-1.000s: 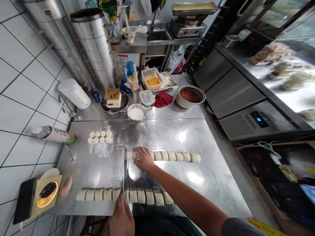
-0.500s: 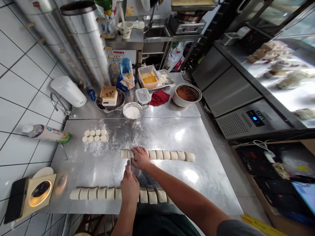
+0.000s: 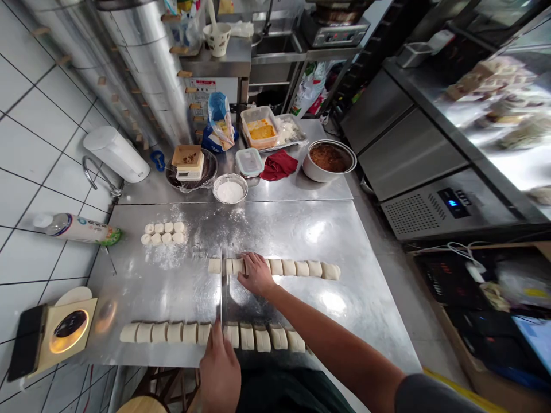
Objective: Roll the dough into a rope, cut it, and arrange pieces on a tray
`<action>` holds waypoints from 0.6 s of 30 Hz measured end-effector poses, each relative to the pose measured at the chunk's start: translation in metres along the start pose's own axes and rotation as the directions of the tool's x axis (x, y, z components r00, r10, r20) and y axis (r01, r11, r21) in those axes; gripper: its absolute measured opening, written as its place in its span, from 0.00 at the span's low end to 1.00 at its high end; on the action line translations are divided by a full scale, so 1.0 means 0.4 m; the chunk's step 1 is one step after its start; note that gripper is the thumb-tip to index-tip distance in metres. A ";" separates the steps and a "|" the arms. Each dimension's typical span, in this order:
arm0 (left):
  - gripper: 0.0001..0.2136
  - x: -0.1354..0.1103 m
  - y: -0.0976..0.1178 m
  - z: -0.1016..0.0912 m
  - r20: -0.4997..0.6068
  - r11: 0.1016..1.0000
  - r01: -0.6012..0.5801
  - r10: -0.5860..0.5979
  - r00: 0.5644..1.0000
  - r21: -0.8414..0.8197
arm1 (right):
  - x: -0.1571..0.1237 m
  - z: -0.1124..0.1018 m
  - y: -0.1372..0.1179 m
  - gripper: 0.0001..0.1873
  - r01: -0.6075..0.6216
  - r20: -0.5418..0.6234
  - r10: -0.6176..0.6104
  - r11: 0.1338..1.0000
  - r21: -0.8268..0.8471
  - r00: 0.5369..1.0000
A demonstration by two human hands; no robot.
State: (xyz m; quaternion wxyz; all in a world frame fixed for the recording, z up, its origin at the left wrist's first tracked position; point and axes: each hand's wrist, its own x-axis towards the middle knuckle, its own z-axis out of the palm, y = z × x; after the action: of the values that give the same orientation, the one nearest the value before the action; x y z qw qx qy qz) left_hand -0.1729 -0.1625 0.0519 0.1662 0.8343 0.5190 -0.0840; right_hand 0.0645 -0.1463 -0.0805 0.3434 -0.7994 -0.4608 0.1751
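A row of cut dough pieces [image 3: 302,268] lies across the middle of the steel table. My left hand [image 3: 220,367] grips the handle of a knife [image 3: 222,292], its index finger stretched forward along it. The thin blade points away from me and crosses the row near its left end, between two pieces. Just right of the blade, my right hand [image 3: 257,275] is closed over the top of the row, fingers pressed on the dough and covering some of it. A second row of larger dough pieces [image 3: 174,332] runs along the near edge, partly behind my left hand.
Small dough balls [image 3: 162,233] sit on scattered flour at the left. Behind stand a bowl of flour [image 3: 229,190], a scale [image 3: 190,171], a lidded box [image 3: 249,163], a red cloth [image 3: 279,166] and a pot of brown filling [image 3: 328,159]. A bottle [image 3: 81,228] is at left.
My left hand has drawn the knife back towards me, its blade now slightly further left. My right hand has shifted a little to the right along the row. The view has moved slightly.
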 end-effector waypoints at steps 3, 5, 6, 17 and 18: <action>0.24 0.098 0.095 -0.005 0.033 0.998 -0.023 0.024 0.999 -0.053 | -0.017 -0.015 0.019 0.31 0.001 0.039 -0.001 1.000 -0.006 0.999; 0.24 0.137 0.153 -0.004 0.032 0.997 -0.024 0.027 0.999 -0.070 | -0.019 -0.016 0.022 0.31 0.018 0.053 -0.018 1.000 -0.008 0.998; 0.25 0.148 0.175 -0.003 0.034 0.997 -0.028 0.031 0.999 -0.075 | -0.018 -0.015 0.021 0.31 0.027 0.058 -0.026 1.000 -0.009 0.998; 0.27 0.015 0.122 0.063 0.139 0.998 0.057 -0.052 0.989 -0.032 | 0.000 -0.007 0.032 0.27 0.025 0.054 -0.025 1.000 -0.004 0.998; 0.26 -0.023 0.087 0.078 0.139 0.997 0.068 -0.063 0.988 -0.030 | -0.001 -0.010 0.036 0.28 0.020 0.054 -0.020 1.000 0.001 0.998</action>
State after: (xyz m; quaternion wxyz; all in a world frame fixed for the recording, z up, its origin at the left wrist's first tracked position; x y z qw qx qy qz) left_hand -0.1449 -0.1955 0.0325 0.2131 0.8059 0.5348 -0.1381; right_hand 0.0756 -0.1531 -0.0878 0.3327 -0.7897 -0.4778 0.1934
